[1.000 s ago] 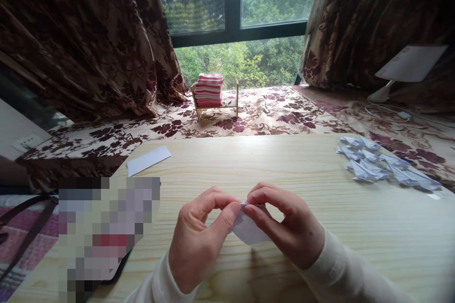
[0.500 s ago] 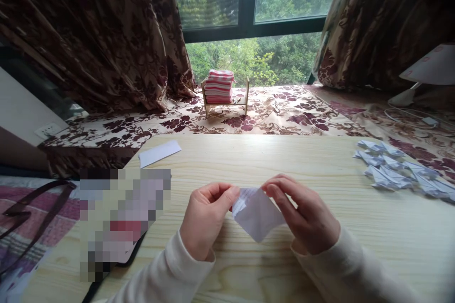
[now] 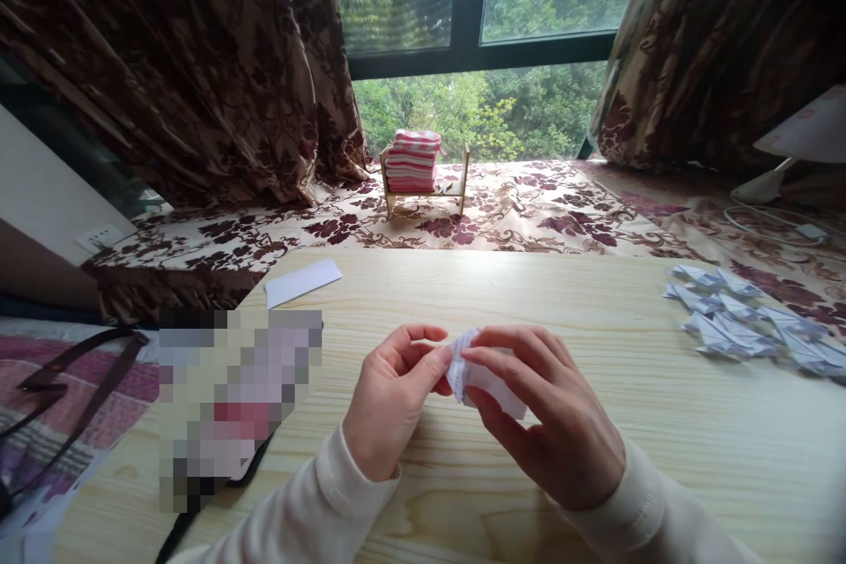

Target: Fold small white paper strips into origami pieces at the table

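Note:
Over the light wooden table (image 3: 595, 308) both my hands hold a small folded white paper piece (image 3: 471, 374). My left hand (image 3: 389, 401) pinches its left edge between thumb and curled fingers. My right hand (image 3: 545, 423) wraps over it from the right, fingers laid across the top and thumb beneath, so much of the paper is hidden. Both wrists wear cream sleeves.
A pile of several folded white paper pieces (image 3: 746, 322) lies at the table's right. A white paper strip (image 3: 302, 281) sits at the far left, a blurred-out object (image 3: 234, 397) nearer. Beyond are a floral cloth ledge, a small wooden rack with striped cloths (image 3: 415, 163), curtains and a window.
The paper was spread into a diamond between my hands half a second ago; now it is folded smaller and my right hand has closed over it, closer to the left.

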`<act>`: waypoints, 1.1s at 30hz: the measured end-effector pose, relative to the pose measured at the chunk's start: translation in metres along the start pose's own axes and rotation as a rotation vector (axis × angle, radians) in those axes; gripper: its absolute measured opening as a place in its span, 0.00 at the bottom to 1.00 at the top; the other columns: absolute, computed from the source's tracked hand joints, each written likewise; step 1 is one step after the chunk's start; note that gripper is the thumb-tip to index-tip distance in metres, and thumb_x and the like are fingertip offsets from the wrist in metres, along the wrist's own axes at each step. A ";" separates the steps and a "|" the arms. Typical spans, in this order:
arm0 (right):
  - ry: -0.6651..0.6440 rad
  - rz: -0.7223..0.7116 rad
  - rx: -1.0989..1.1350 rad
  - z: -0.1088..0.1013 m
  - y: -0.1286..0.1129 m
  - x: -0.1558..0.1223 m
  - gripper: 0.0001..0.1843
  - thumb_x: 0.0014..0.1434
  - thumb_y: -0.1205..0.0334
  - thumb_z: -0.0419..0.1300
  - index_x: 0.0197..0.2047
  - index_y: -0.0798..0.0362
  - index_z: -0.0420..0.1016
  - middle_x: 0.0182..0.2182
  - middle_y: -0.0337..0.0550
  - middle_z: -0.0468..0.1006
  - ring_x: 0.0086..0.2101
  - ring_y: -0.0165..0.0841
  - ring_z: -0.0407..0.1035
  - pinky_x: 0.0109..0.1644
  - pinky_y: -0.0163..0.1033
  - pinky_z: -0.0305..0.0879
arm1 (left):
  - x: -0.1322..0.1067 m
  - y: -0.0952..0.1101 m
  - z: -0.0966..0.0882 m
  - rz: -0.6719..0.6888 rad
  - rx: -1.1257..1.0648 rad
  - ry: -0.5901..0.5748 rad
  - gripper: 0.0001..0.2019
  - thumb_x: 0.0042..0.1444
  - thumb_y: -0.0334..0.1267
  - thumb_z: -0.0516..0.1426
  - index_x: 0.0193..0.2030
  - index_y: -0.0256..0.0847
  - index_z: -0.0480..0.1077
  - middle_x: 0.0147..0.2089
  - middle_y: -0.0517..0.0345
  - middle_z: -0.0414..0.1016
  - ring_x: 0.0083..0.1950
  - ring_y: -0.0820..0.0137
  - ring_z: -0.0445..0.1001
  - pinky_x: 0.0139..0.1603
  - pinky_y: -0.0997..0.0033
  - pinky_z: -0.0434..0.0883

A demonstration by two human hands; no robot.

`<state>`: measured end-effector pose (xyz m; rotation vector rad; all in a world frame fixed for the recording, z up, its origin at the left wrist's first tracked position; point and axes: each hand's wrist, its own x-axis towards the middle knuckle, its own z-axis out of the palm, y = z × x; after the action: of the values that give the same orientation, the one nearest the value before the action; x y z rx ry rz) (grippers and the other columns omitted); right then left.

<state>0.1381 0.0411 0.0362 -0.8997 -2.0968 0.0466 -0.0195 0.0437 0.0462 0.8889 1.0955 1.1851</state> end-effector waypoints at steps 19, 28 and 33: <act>0.038 0.232 0.455 0.003 0.000 0.000 0.10 0.60 0.70 0.53 0.36 0.52 0.75 0.28 0.42 0.77 0.31 0.32 0.72 0.34 0.35 0.69 | -0.004 0.004 -0.002 0.063 0.158 -0.045 0.07 0.47 0.35 0.62 0.33 0.35 0.76 0.28 0.57 0.77 0.29 0.73 0.72 0.34 0.75 0.70; 0.021 0.273 0.443 -0.002 0.000 0.001 0.06 0.58 0.68 0.56 0.35 0.54 0.74 0.25 0.42 0.77 0.26 0.30 0.70 0.30 0.35 0.68 | -0.004 0.004 -0.002 0.040 0.165 -0.142 0.06 0.46 0.35 0.61 0.30 0.35 0.73 0.21 0.61 0.72 0.26 0.74 0.69 0.30 0.75 0.68; 0.076 0.229 0.334 -0.002 0.003 -0.001 0.05 0.57 0.71 0.57 0.34 0.54 0.72 0.26 0.41 0.75 0.26 0.29 0.68 0.30 0.36 0.66 | -0.003 -0.004 -0.003 0.076 0.086 -0.118 0.11 0.49 0.40 0.61 0.37 0.38 0.68 0.26 0.60 0.74 0.31 0.72 0.72 0.37 0.71 0.71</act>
<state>0.1413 0.0421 0.0356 -0.9146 -1.8361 0.4614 -0.0213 0.0398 0.0420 1.0619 1.0309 1.1392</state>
